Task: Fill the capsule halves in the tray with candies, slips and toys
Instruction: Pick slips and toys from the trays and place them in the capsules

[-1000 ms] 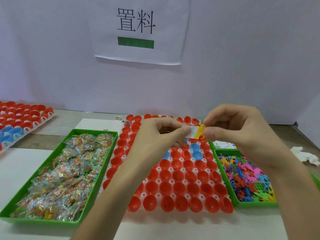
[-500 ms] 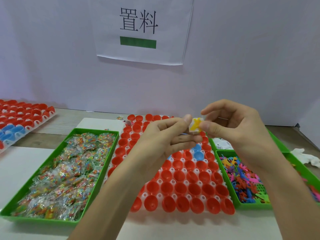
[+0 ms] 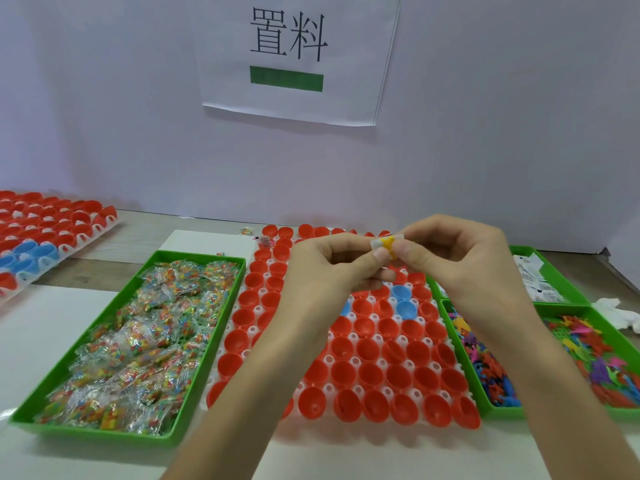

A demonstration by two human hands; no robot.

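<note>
Yellow toy (image 3: 388, 242) | left hand (image 3: 322, 271), right hand (image 3: 460, 265) grips pinch it | round capsule halves (image 3: 398, 375)

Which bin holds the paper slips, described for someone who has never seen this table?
Start at the white tray of red capsule halves in the middle of the table. Right of it, take the far green bin, by the wall, behind the toy bins. It alone holds white printed slips, not coloured pieces.

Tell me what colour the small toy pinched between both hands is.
The toy is yellow, seen best in the head view.
</note>
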